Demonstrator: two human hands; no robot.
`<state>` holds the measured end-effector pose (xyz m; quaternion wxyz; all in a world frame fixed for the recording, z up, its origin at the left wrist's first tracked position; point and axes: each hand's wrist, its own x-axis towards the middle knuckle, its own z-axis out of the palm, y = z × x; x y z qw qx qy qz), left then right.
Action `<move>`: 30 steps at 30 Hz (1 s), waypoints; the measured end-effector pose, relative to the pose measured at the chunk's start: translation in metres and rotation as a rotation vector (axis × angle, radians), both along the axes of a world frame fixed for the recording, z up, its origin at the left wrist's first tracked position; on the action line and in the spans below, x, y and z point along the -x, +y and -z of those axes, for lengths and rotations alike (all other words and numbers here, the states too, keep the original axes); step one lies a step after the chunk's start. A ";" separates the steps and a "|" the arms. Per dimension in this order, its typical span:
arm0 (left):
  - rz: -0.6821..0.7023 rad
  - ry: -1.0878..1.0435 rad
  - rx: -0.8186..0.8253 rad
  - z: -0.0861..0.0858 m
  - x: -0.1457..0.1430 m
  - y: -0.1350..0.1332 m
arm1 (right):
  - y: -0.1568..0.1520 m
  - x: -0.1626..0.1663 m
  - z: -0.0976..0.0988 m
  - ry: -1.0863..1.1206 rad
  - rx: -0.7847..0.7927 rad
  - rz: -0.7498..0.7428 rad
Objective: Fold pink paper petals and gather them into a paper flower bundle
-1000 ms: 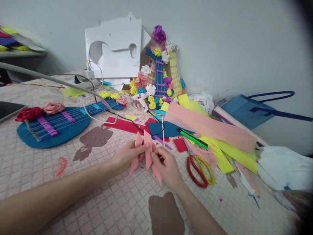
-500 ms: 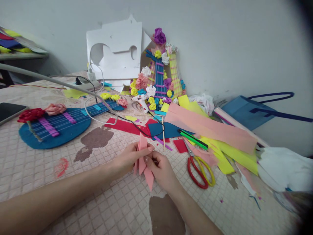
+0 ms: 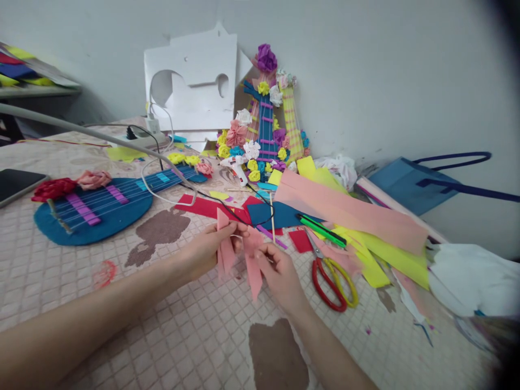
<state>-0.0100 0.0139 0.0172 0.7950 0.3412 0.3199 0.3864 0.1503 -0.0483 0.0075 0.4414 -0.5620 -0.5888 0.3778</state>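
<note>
Pink crepe paper strips hang from my left hand, its thumb and fingers closed round them above the table. My right hand pinches another pink strip, which dangles with a pointed lower end. A gap shows between the two lots of paper. Beside my right hand lie scissors with one red and one yellow handle. A green cutter knife rests just beyond them. Behind the hands are a red paper strip and a piece of dark blue paper.
A blue paper guitar with paper roses lies at left. A white glue gun stands behind, its cord running forward. More decorated guitars lean on the wall. Pink and yellow sheets and a blue bag lie right.
My hands have moved apart. One pink strip has come away from the bunch in my right hand, while the others stay in my left hand, which shifted slightly left.
</note>
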 end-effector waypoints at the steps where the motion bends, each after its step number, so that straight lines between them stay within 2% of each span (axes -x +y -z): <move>1: -0.022 0.015 -0.004 0.000 0.000 0.000 | 0.001 -0.002 0.000 0.024 -0.005 0.018; 4: -0.013 0.063 -0.010 0.004 -0.002 -0.004 | 0.001 -0.005 0.000 0.085 -0.034 0.034; 9: 0.184 0.179 -0.149 0.011 -0.008 -0.014 | 0.000 0.002 0.003 0.131 -0.041 0.007; 12: 0.162 0.279 -0.177 0.010 -0.009 -0.015 | 0.000 0.005 0.003 0.162 -0.044 -0.012; 20: 0.151 0.236 -0.231 0.006 -0.006 -0.014 | 0.002 0.000 0.006 0.383 0.001 0.042; 30: 0.110 0.206 -0.190 0.012 -0.006 -0.011 | 0.003 -0.003 0.005 0.315 -0.045 0.088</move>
